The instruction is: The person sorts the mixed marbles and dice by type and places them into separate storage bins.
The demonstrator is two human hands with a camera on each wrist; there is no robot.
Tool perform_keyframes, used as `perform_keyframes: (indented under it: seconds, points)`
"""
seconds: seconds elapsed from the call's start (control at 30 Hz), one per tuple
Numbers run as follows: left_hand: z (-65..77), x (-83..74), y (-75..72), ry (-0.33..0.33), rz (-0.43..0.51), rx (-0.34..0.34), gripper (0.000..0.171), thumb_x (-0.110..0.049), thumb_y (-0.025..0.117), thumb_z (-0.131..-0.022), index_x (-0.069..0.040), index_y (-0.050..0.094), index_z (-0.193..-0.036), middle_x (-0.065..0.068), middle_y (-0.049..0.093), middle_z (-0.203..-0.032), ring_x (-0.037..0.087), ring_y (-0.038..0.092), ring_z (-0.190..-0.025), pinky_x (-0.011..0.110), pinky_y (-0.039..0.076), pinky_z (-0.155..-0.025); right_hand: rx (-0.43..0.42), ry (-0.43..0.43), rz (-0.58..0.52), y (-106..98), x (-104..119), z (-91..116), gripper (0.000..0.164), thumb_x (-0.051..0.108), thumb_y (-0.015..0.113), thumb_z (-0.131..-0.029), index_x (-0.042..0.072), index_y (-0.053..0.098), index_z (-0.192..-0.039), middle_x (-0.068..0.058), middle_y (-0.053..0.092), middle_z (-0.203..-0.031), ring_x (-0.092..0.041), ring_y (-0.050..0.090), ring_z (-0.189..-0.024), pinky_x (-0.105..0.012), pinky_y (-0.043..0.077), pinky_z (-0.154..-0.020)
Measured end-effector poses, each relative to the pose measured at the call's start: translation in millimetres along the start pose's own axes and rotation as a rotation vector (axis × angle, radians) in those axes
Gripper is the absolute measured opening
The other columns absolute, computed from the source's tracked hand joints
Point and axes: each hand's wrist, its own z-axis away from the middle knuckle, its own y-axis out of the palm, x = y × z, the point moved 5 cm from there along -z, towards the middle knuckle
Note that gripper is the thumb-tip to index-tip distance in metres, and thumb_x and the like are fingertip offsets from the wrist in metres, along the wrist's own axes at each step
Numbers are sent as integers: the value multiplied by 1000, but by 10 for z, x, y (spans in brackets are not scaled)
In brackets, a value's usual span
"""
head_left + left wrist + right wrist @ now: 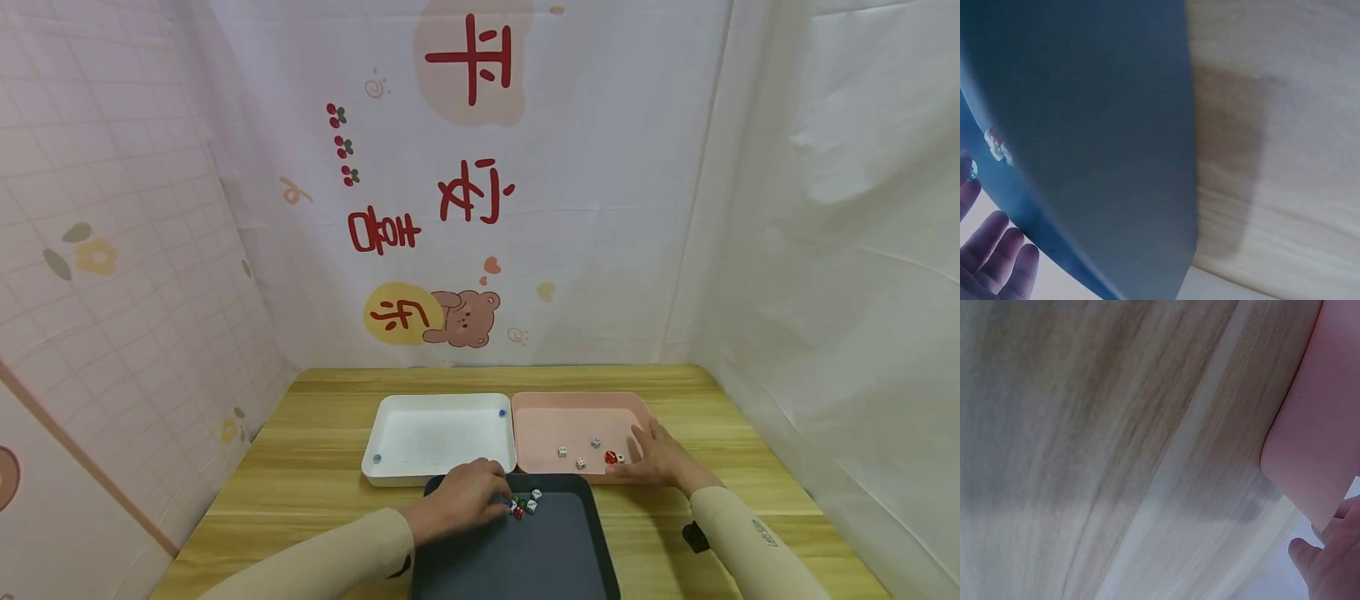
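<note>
My left hand reaches over the back left of a dark tray, beside a small cluster of dice, some white, one red, one green. In the left wrist view, its fingertips pinch a small translucent bluish die. My right hand is at the front right corner of a pink tray, fingers spread and partly inside the rim. Near those fingertips lie a red die and a white die. In the right wrist view, the thumb shows beside the tray's corner.
A white tray stands left of the pink one, with a blue die and another blue die inside. Several pale dice lie in the pink tray. Printed cloth hangs behind the wooden table.
</note>
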Motion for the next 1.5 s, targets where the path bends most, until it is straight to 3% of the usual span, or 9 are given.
perform_keyframes:
  seconds: [0.4, 0.73, 1.0, 1.5]
  points:
    - [-49, 188, -140, -96, -28, -56, 14, -33, 69, -80, -23, 73, -89, -7, 59, -94, 9, 52, -84, 24, 46, -66, 2, 6, 8, 2, -13, 1, 111, 71, 61, -65, -6, 29, -138, -40, 10, -138, -54, 13, -125, -63, 22, -94]
    - [-61, 578, -244, -223, -8, -90, 15, -33, 67, -81, -21, 73, -88, -5, 59, -93, 11, 53, -84, 28, 47, -68, -5, 2, 10, -2, 10, 4, 111, 71, 61, -65, -7, 30, -138, -40, 11, -138, -54, 14, -125, -63, 22, -94]
    - [-28, 823, -288, -289, -5, -106, 17, -32, 68, -80, -18, 73, -89, -2, 60, -93, 16, 55, -85, 31, 49, -67, -11, -6, 20, -4, 2, -6, 112, 72, 60, -64, -7, 30, -137, -40, 12, -137, -54, 14, -124, -63, 22, -94]
    - [79, 1240, -275, -479, -47, -82, 15, -30, 69, -80, -17, 72, -87, 0, 58, -89, 19, 53, -83, 32, 47, -61, 5, 11, -3, 8, -8, 9, 111, 70, 61, -65, -6, 28, -139, -40, 8, -138, -53, 11, -126, -64, 19, -95]
